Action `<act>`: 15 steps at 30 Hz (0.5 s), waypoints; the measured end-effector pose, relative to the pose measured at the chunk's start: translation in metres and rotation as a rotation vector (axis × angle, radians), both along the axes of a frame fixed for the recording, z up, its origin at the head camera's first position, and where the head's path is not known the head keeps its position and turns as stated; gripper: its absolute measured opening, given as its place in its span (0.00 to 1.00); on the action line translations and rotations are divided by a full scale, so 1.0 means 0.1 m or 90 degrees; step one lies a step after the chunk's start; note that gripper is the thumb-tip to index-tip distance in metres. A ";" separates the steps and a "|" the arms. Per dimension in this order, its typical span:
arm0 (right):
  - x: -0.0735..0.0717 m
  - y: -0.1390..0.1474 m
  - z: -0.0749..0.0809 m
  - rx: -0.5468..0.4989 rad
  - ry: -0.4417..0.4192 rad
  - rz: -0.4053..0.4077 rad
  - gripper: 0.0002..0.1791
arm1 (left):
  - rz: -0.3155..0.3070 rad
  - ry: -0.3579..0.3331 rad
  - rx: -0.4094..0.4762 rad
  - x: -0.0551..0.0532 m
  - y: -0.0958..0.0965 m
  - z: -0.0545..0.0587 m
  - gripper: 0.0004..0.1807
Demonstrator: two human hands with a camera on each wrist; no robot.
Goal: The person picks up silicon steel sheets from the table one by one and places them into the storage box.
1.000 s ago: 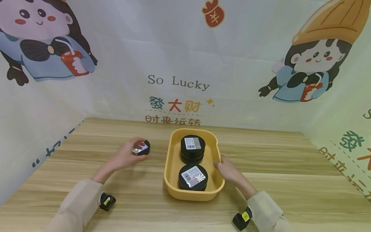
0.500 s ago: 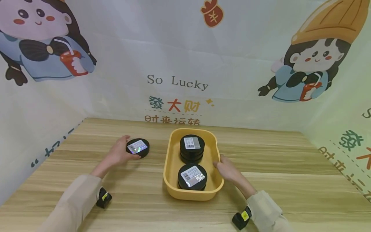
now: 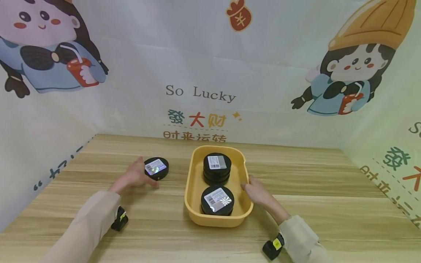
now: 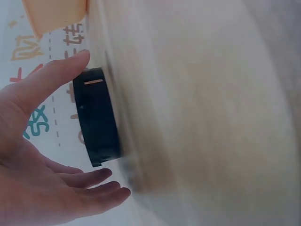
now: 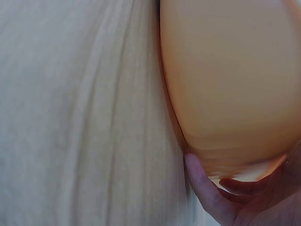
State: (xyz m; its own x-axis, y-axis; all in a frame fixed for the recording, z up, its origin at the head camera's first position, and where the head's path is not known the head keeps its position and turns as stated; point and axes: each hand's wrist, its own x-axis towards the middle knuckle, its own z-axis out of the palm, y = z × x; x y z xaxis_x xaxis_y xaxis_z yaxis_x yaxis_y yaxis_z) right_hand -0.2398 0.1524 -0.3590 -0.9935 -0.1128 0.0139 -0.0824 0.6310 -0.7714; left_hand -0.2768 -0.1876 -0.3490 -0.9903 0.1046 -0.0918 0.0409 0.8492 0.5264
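Observation:
A black disc-shaped case [image 3: 156, 168] with a shiny white label lies flat on the wooden table. My left hand [image 3: 135, 174] is around its left side, thumb and fingers spread. In the left wrist view, a gap shows between the fingertips and the dark side wall of the case [image 4: 96, 117]. To the right, my right hand [image 3: 258, 191] grips the right rim of a yellow tray [image 3: 188, 190], thumb over the edge. Inside the tray are two stacks of similar black cases: a far stack [image 3: 217, 163] and a near stack [image 3: 217, 200]. The right wrist view shows fingers under the tray's outer wall [image 5: 230, 80].
Behind the wooden table [image 3: 315, 175] hangs a pale printed curtain [image 3: 273, 80], which also closes in the left and right sides. A small black wrist camera [image 3: 120, 219] sits by the left cuff, and another camera [image 3: 273, 249] by the right.
My left hand has drawn back leftward and its fingers have come off the black case, leaving its label uncovered. The case, tray and right hand stay put.

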 end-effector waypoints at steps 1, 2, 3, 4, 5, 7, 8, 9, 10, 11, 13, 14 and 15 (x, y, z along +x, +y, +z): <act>0.00 0.00 0.00 0.000 0.000 0.000 0.17 | 0.001 0.004 -0.007 -0.01 0.00 -0.01 0.61; 0.00 0.00 0.00 -0.001 -0.001 0.001 0.17 | 0.002 0.009 -0.016 -0.02 -0.01 -0.02 0.59; 0.00 0.00 0.00 -0.002 -0.002 0.001 0.17 | 0.002 0.016 -0.026 -0.03 0.00 -0.02 0.58; 0.00 0.00 0.00 -0.002 -0.003 0.001 0.17 | 0.002 0.023 -0.039 -0.04 0.00 -0.03 0.55; 0.00 0.00 0.00 -0.004 -0.005 0.001 0.17 | 0.001 0.030 -0.052 -0.05 0.00 -0.03 0.53; 0.00 0.00 0.00 -0.002 -0.007 0.000 0.17 | -0.001 0.039 -0.074 -0.07 0.01 -0.04 0.48; 0.00 0.00 0.00 -0.001 -0.008 0.000 0.17 | -0.002 0.040 -0.086 -0.08 0.01 -0.03 0.46; 0.00 0.00 0.00 0.002 -0.007 -0.001 0.17 | -0.002 0.039 -0.097 -0.09 0.02 -0.03 0.45; 0.00 0.00 0.00 0.005 -0.007 -0.001 0.17 | -0.001 0.033 -0.107 -0.10 0.03 -0.03 0.44; 0.00 0.00 0.00 0.008 -0.006 -0.001 0.17 | 0.002 0.026 -0.114 -0.11 0.03 -0.03 0.44; 0.00 0.00 0.00 0.014 -0.006 -0.001 0.17 | 0.003 0.015 -0.131 -0.11 0.05 -0.01 0.44; 0.00 0.00 0.00 0.014 -0.006 0.000 0.17 | 0.008 0.005 -0.134 -0.12 0.05 -0.01 0.45; 0.00 0.00 0.01 0.013 -0.007 0.000 0.17 | 0.012 -0.004 -0.133 -0.12 0.06 0.00 0.45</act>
State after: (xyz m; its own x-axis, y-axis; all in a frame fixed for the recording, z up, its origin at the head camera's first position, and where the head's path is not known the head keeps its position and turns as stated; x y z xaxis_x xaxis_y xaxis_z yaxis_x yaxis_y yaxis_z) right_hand -0.2397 0.1527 -0.3584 -0.9936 -0.1127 0.0010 -0.0742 0.6468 -0.7591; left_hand -0.2888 -0.1812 -0.3494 -0.9912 0.0638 -0.1156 0.0211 0.9407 0.3386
